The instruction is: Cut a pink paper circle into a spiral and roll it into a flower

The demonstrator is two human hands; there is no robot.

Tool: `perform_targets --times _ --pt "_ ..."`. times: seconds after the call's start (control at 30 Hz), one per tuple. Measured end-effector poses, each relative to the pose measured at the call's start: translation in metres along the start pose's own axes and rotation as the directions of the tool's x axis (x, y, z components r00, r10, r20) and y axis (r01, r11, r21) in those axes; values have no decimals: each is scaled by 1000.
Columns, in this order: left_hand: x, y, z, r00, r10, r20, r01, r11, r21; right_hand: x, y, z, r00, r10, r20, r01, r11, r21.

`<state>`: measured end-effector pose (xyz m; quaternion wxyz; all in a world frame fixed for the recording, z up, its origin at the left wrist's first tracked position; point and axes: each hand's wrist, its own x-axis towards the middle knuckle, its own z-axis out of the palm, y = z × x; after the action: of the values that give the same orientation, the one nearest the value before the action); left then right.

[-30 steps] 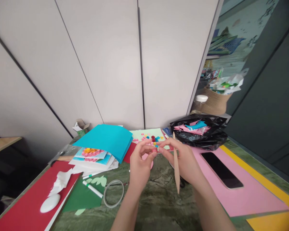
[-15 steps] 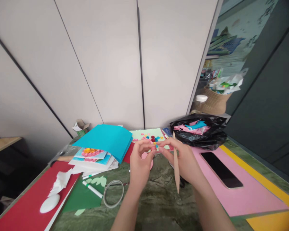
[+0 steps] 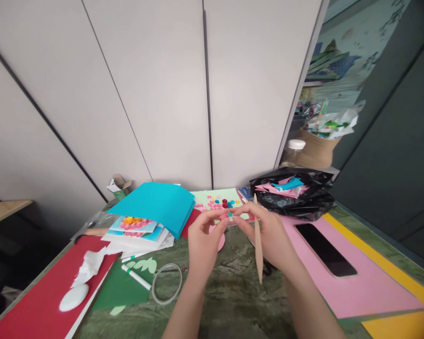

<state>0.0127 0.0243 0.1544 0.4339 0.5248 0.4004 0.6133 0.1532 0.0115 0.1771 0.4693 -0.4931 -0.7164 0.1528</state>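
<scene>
My left hand (image 3: 203,242) pinches a small pink coil (image 3: 224,217), which looks like rolled paper, between thumb and fingertips. Close beside it, the thumb and index finger of my right hand (image 3: 272,235) reach toward the coil; whether they touch it is hard to tell. A flat, tapered wooden stick (image 3: 258,245) is tucked between the fingers of my right hand, pointing down toward the table. Behind my fingertips, small pink, red, blue and yellow coils (image 3: 224,205) lie on a pale green sheet (image 3: 200,196). A pink disc (image 3: 221,242) is partly hidden by my left hand.
Blue card (image 3: 151,202) covers papers at left. Nearer lie red card (image 3: 31,299), a white oval object (image 3: 74,297), a green-capped marker (image 3: 137,278) and a roll of tape (image 3: 167,284). At right are a black bag (image 3: 297,207), pink card (image 3: 367,292) and a phone (image 3: 325,249).
My left hand has shifted slightly left, its index finger now straighter over the pink coil, and the coil sits more tilted. My right hand and the wooden stick have hardly moved.
</scene>
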Motion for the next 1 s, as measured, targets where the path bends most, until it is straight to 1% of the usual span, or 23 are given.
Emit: perform_targets --times 0.1,0.23,0.43,0.57,1.0 --pt "1 -2 -1 1000 7 -5 -7 1000 28 0 0 0 1000 -3 0 3 1000 1" --pt "2 -1 -1 1000 15 17 -15 1000 24 -1 2 1 1000 2 -1 -2 1000 -1" --pt "0 1 0 998 69 10 -69 994 83 0 3 1 1000 -7 -4 6 1000 -13" --pt "-1 1 0 997 81 11 -82 991 106 0 3 1 1000 0 -4 0 1000 -13" --pt "0 -2 3 995 100 14 -100 994 46 -1 4 0 1000 -6 -1 6 1000 -5"
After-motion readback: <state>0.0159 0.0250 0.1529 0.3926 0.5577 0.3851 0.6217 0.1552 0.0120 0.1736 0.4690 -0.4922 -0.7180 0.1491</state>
